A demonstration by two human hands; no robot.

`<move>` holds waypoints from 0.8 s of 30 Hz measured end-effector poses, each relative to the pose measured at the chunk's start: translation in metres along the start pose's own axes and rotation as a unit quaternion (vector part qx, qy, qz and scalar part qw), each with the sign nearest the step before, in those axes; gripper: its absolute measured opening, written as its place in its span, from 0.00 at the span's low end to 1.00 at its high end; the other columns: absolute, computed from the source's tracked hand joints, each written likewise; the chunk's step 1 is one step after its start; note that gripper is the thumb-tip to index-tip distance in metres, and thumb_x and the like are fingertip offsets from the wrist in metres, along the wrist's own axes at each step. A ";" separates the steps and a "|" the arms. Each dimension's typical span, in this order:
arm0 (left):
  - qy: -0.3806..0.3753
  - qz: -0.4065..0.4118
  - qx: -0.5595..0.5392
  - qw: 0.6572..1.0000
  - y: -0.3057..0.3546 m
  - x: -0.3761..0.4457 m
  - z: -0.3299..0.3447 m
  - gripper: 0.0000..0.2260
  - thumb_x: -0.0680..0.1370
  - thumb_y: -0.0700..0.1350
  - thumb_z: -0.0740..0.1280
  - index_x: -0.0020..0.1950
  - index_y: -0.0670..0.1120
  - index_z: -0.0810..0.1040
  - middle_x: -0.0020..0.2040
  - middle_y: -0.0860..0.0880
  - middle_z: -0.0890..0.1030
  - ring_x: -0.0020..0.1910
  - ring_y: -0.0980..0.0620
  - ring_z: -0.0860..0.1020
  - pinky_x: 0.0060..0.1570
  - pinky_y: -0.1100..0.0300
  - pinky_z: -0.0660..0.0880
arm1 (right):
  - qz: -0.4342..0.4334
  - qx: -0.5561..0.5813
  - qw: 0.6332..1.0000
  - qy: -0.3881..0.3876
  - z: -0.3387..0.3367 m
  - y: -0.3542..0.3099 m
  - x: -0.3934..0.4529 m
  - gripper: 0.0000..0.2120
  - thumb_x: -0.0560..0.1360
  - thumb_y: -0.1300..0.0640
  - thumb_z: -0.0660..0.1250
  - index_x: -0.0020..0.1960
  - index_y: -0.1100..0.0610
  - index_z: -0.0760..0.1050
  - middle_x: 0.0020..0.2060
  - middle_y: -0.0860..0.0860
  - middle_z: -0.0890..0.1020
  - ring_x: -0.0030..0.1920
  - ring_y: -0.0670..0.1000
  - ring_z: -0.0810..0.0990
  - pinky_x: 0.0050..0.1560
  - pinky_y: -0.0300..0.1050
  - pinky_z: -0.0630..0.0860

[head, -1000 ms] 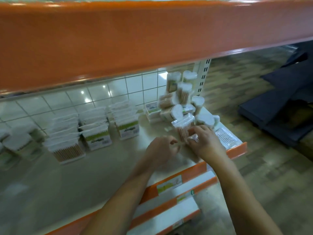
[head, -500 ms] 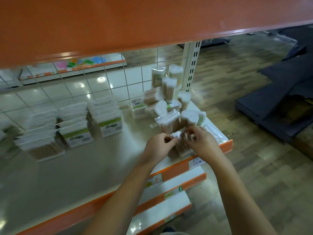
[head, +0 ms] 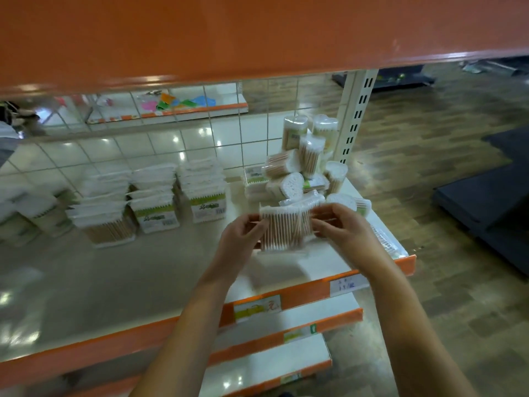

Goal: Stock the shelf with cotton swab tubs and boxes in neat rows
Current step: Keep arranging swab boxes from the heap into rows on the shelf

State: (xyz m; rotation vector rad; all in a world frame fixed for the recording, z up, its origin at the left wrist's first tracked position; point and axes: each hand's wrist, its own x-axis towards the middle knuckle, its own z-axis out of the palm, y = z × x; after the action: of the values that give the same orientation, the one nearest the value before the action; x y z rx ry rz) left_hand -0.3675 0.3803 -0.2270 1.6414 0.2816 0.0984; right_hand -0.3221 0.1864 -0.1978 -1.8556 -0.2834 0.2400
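Now I hold a clear box of wooden cotton swabs between both hands above the front of the shelf.

My left hand pinches the box's left end with curled fingers, and my right hand grips its right end, thumb toward me. The box hangs clear of the shelf board, sticks upright. At one o'clock from it, touching the shelf's right end, I see a loose heap of heart-shaped swab tubs, some upright, some on their sides. At ten o'clock, well apart, stacked swab boxes with green labels stand in rows against the wire grid back. Price tags sit on the orange shelf edge at six o'clock.
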 end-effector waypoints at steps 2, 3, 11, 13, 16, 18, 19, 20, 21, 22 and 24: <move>0.020 0.015 -0.021 0.999 0.000 -0.007 -0.014 0.04 0.79 0.41 0.62 0.50 0.46 0.77 0.44 0.47 0.81 0.40 0.56 0.80 0.39 0.65 0.76 | -0.002 0.024 1.000 -0.009 0.013 -0.009 0.006 0.07 0.75 0.60 0.67 0.53 0.53 0.74 0.46 0.50 0.81 0.48 0.49 0.81 0.51 0.42 0.79; 0.022 0.024 -0.030 0.999 0.001 -0.011 -0.020 0.05 0.79 0.42 0.62 0.51 0.46 0.77 0.43 0.48 0.81 0.39 0.59 0.80 0.37 0.68 0.75 | 0.002 0.030 0.999 -0.022 0.021 -0.013 0.009 0.09 0.75 0.60 0.67 0.55 0.54 0.73 0.47 0.50 0.81 0.48 0.49 0.80 0.51 0.42 0.79; 0.065 0.039 -0.044 0.996 -0.005 -0.030 -0.057 0.06 0.78 0.43 0.64 0.52 0.46 0.80 0.41 0.53 0.81 0.37 0.65 0.78 0.37 0.72 0.73 | 0.002 -0.001 0.988 -0.157 0.081 -0.021 0.017 0.11 0.76 0.58 0.66 0.58 0.58 0.75 0.45 0.51 0.81 0.46 0.49 0.81 0.41 0.38 0.79; 0.074 0.015 -0.068 0.995 -0.007 -0.033 -0.068 0.07 0.78 0.43 0.64 0.53 0.45 0.79 0.41 0.53 0.81 0.35 0.66 0.78 0.35 0.72 0.73 | -0.008 0.015 0.984 -0.179 0.092 -0.023 0.018 0.09 0.76 0.59 0.66 0.56 0.56 0.76 0.44 0.51 0.82 0.45 0.48 0.82 0.39 0.37 0.78; 0.051 -0.029 -0.109 0.992 -0.011 -0.038 -0.088 0.05 0.78 0.45 0.63 0.51 0.49 0.78 0.43 0.51 0.80 0.38 0.61 0.80 0.37 0.67 0.76 | 0.011 0.077 0.982 -0.174 0.107 -0.027 0.022 0.07 0.76 0.62 0.66 0.54 0.58 0.75 0.47 0.56 0.81 0.46 0.51 0.82 0.42 0.40 0.80; 0.041 -0.050 -0.151 0.986 -0.013 -0.041 -0.100 0.04 0.76 0.46 0.64 0.49 0.48 0.76 0.45 0.48 0.80 0.40 0.57 0.80 0.39 0.63 0.79 | 0.035 0.153 0.973 -0.169 0.117 -0.032 0.023 0.10 0.76 0.61 0.65 0.56 0.62 0.74 0.51 0.59 0.81 0.49 0.54 0.82 0.45 0.43 0.81; 0.039 -0.049 -0.162 0.985 -0.015 -0.042 -0.104 0.06 0.74 0.47 0.65 0.49 0.47 0.75 0.45 0.47 0.80 0.41 0.55 0.81 0.41 0.62 0.79 | 0.048 0.201 0.963 -0.171 0.121 -0.035 0.024 0.11 0.76 0.61 0.65 0.57 0.63 0.73 0.51 0.60 0.80 0.50 0.54 0.83 0.46 0.43 0.81; 0.035 -0.050 -0.172 0.983 -0.015 -0.043 -0.108 0.10 0.71 0.49 0.66 0.50 0.46 0.75 0.45 0.47 0.80 0.42 0.54 0.82 0.43 0.60 0.80 | 0.060 0.247 0.951 -0.175 0.127 -0.037 0.024 0.12 0.76 0.62 0.64 0.58 0.64 0.71 0.51 0.60 0.80 0.51 0.54 0.83 0.46 0.43 0.80; 0.030 -0.047 -0.179 0.982 -0.014 -0.044 -0.112 0.14 0.70 0.49 0.66 0.53 0.45 0.76 0.46 0.48 0.81 0.44 0.53 0.82 0.46 0.60 0.80 | 0.069 0.283 0.939 -0.181 0.132 -0.039 0.023 0.12 0.76 0.62 0.64 0.58 0.65 0.70 0.51 0.60 0.81 0.51 0.55 0.83 0.46 0.43 0.80; 0.028 -0.042 -0.192 0.980 -0.012 -0.046 -0.115 0.16 0.71 0.49 0.66 0.56 0.44 0.75 0.47 0.48 0.82 0.47 0.52 0.82 0.48 0.59 0.80 | 0.075 0.305 0.931 -0.187 0.137 -0.041 0.022 0.12 0.75 0.62 0.64 0.57 0.65 0.70 0.50 0.60 0.81 0.51 0.55 0.83 0.47 0.43 0.80; 0.032 -0.027 -0.215 0.976 -0.011 -0.046 -0.122 0.15 0.73 0.46 0.66 0.57 0.42 0.76 0.50 0.48 0.83 0.50 0.51 0.82 0.50 0.58 0.79 | 0.077 0.326 0.921 -0.199 0.148 -0.043 0.020 0.16 0.71 0.61 0.67 0.57 0.65 0.69 0.50 0.60 0.80 0.51 0.55 0.83 0.48 0.45 0.81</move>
State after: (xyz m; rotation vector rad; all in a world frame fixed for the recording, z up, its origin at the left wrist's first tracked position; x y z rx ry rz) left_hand -0.4416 0.4883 -0.2214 1.2020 0.3282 0.1592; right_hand -0.3513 0.3391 -0.2006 -1.1523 -0.2889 0.7343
